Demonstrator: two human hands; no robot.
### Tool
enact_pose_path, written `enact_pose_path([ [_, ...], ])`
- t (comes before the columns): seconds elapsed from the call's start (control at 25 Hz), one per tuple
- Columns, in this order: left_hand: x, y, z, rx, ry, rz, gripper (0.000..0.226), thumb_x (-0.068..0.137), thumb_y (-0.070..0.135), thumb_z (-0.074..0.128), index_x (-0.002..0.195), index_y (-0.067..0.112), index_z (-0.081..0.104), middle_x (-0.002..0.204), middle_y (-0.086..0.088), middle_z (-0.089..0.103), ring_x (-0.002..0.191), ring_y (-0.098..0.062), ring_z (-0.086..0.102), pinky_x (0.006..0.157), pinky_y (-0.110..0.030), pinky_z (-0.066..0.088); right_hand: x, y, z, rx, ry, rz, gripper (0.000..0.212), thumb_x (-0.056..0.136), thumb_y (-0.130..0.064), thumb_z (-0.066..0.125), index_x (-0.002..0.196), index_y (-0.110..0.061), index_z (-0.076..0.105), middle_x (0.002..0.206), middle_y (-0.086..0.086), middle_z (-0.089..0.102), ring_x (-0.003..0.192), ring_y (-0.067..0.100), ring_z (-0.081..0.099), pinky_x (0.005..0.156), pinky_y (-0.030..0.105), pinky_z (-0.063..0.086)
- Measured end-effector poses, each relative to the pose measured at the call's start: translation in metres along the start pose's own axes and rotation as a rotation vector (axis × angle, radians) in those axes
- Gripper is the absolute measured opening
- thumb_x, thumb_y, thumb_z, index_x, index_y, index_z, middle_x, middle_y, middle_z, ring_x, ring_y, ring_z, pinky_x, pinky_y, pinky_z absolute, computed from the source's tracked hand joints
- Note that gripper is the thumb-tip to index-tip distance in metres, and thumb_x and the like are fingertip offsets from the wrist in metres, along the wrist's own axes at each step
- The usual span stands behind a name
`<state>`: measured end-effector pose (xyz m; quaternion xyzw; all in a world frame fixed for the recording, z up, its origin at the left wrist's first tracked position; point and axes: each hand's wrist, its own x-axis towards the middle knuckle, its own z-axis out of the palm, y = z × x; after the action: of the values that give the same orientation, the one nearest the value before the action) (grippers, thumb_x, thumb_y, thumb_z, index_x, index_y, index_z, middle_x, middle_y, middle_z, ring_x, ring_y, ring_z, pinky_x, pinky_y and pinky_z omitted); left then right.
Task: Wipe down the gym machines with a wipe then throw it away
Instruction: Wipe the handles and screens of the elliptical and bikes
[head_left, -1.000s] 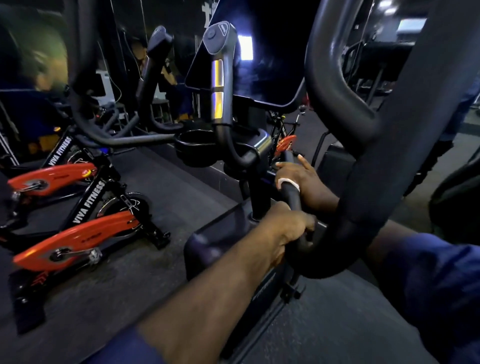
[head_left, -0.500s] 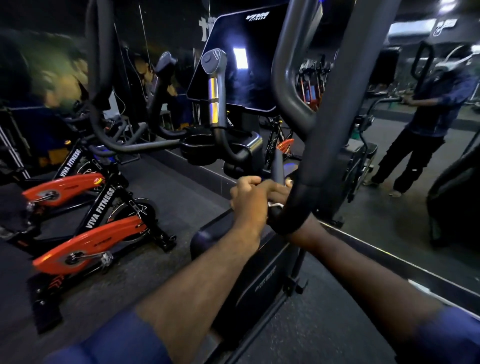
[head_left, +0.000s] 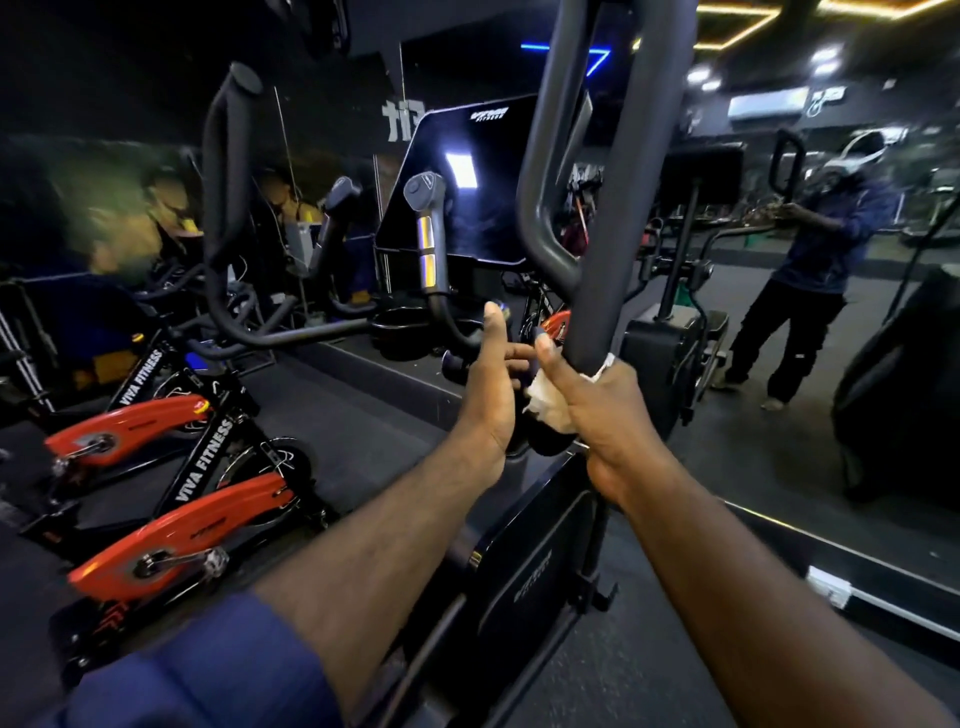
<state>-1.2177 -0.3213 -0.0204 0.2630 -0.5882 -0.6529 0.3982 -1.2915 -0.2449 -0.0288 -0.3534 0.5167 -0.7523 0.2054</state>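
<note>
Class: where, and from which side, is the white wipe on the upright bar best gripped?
Probably pinch the crumpled loose end of the wipe from the left: it bulges free beside the right hand, which covers the rest around the bar.

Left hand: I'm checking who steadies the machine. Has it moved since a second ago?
Yes. The left hand has let go of the upright bar, where the right hand holds the wipe, and sits open left of it.

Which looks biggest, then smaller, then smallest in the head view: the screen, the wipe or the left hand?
1. screen
2. left hand, though it is nearer the camera
3. wipe, partly hidden in the right hand
</note>
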Motion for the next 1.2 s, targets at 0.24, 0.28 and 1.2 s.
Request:
enact_pose_path([
  [0.24, 0.018, 0.011, 0.014, -0.186, -0.154, -0.088, 0.081, 0.101, 0.074, 0.028, 0.116, 0.002, 0.063, 0.099, -0.019, 0.066, 0.073, -0.018, 0.068, 0.054, -0.020, 0.054, -0.007, 0.027, 0.016, -0.306, 0.286, -0.188, 0.050, 0.094, -0.043, 0.073, 0.137, -0.028, 0.053, 0.121, -0.009, 0.073, 0.108, 0.000, 0.069, 0.098, 0.047, 0.057],
  [0.28, 0.022, 0.013, 0.010, -0.192, -0.153, -0.086, 0.087, 0.101, 0.074, 0.027, 0.122, -0.002, 0.063, 0.102, -0.021, 0.064, 0.072, -0.017, 0.064, 0.053, -0.018, 0.053, -0.015, 0.033, 0.020, -0.384, 0.343, -0.252, 0.054, 0.101, -0.036, 0.065, 0.150, -0.025, 0.045, 0.139, -0.010, 0.064, 0.120, -0.008, 0.060, 0.108, 0.041, 0.051],
  [1.2, 0.258, 0.098, -0.135, -0.385, -0.176, -0.085, 0.084, 0.096, 0.082, 0.035, 0.118, 0.007, 0.067, 0.107, -0.017, 0.075, 0.100, -0.031, 0.071, 0.088, -0.042, 0.056, 0.251, -0.059, 0.203, -0.765, 0.344, -0.736, 0.037, 0.090, -0.002, 0.069, 0.119, -0.023, 0.078, 0.106, -0.012, 0.077, 0.089, -0.003, 0.071, 0.085, 0.020, 0.060],
])
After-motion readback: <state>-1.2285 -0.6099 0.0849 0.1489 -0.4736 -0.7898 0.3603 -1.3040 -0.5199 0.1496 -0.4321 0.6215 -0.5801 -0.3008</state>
